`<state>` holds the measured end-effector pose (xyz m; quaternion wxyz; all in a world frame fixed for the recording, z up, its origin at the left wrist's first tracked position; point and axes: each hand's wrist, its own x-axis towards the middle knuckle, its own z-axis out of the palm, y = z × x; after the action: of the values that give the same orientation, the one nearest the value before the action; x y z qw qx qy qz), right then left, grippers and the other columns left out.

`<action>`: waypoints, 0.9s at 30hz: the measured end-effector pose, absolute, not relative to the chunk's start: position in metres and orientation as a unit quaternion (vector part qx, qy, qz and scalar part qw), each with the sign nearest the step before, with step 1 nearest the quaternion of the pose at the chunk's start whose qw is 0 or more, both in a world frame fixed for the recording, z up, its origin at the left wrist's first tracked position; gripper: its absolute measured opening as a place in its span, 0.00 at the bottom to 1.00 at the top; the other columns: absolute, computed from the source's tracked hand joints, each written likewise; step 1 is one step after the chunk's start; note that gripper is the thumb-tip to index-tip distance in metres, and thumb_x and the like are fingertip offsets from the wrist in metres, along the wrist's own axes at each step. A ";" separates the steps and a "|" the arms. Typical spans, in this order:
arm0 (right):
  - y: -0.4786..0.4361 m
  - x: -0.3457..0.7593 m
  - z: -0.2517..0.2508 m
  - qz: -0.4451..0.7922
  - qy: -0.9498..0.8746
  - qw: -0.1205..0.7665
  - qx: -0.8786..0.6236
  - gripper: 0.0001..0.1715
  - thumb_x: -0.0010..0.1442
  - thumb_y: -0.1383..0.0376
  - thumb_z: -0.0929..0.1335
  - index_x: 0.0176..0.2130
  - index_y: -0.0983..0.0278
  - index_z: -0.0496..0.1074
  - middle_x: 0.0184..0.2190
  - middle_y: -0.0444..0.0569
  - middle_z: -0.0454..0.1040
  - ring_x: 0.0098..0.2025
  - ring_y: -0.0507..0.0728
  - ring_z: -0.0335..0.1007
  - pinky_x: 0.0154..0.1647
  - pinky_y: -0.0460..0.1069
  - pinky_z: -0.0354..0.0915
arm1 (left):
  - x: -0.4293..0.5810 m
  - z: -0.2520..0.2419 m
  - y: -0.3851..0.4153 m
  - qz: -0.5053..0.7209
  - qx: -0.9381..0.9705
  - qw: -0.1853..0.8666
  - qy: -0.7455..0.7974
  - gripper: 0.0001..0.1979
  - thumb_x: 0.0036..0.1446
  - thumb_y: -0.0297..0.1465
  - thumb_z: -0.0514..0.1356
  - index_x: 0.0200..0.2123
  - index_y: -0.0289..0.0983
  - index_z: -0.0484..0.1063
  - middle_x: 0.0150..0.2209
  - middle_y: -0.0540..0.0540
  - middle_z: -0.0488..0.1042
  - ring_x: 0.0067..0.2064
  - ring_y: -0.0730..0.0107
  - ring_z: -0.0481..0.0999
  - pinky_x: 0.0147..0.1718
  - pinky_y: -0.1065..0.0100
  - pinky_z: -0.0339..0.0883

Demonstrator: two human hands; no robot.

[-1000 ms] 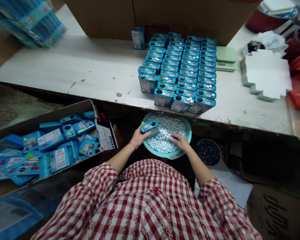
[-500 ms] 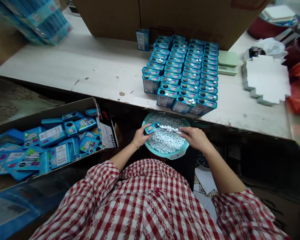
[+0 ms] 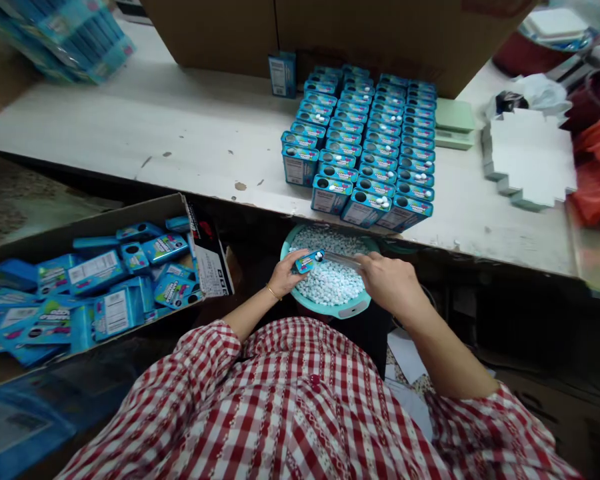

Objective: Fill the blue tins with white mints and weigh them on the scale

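Observation:
My left hand (image 3: 283, 275) is closed around a small blue candy tin (image 3: 306, 263), tilted over the basin. White candies show at the tin's round opening. My right hand (image 3: 391, 283) grips a narrow scoop (image 3: 341, 259), its tip against or very near that opening; the handle is hidden in my fingers. Hardly any candies show along the scoop. Below both hands sits a turquoise basin (image 3: 350, 311) holding a heap of small white candies (image 3: 336, 288).
Rows of upright blue tins (image 3: 365, 143) stand on the white table (image 3: 205, 140), some with candies on top. At left, a cardboard box (image 3: 211, 257) holds more tins lying loosely. Stacked white card pieces (image 3: 530, 157) and a pale green box (image 3: 454, 117) lie to the right.
The row of candies that lay along the scoop is gone from it, and candies now show at the tin's opening. My right hand has turned over slightly and moved a bit towards the tin.

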<state>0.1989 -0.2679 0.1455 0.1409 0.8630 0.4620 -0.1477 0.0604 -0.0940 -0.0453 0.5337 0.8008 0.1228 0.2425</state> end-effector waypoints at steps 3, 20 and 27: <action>-0.287 0.219 0.120 -0.179 0.417 0.149 0.878 0.20 0.62 0.59 0.59 0.51 0.57 0.67 0.45 0.53 0.73 0.41 0.60 0.72 0.37 0.51 0.64 | 0.055 -0.045 -0.092 0.256 0.771 0.569 0.131 0.22 0.48 0.33 0.64 0.48 0.36 0.68 0.50 0.39 0.71 0.55 0.60 0.68 0.56 0.55 0.59; -0.295 0.234 -0.024 -0.351 0.350 -0.211 0.843 0.22 0.58 0.66 0.63 0.51 0.72 0.68 0.46 0.52 0.74 0.46 0.53 0.69 0.47 0.44 0.62 | 0.041 -0.033 -0.082 0.235 0.739 0.575 0.260 0.23 0.46 0.38 0.65 0.45 0.35 0.68 0.39 0.45 0.77 0.39 0.67 0.76 0.43 0.63 0.70; -0.295 0.233 0.065 -0.272 0.418 -0.190 0.846 0.21 0.57 0.60 0.64 0.49 0.62 0.71 0.45 0.49 0.75 0.48 0.58 0.70 0.47 0.51 0.64 | 0.049 -0.036 -0.090 0.223 0.791 0.540 0.181 0.23 0.48 0.34 0.63 0.48 0.36 0.68 0.48 0.41 0.73 0.48 0.61 0.73 0.51 0.59 0.65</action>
<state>0.2330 -0.2947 0.0648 -0.1897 0.8457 0.4182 -0.2718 0.0485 -0.0903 -0.0357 0.5404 0.7909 0.1806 0.2233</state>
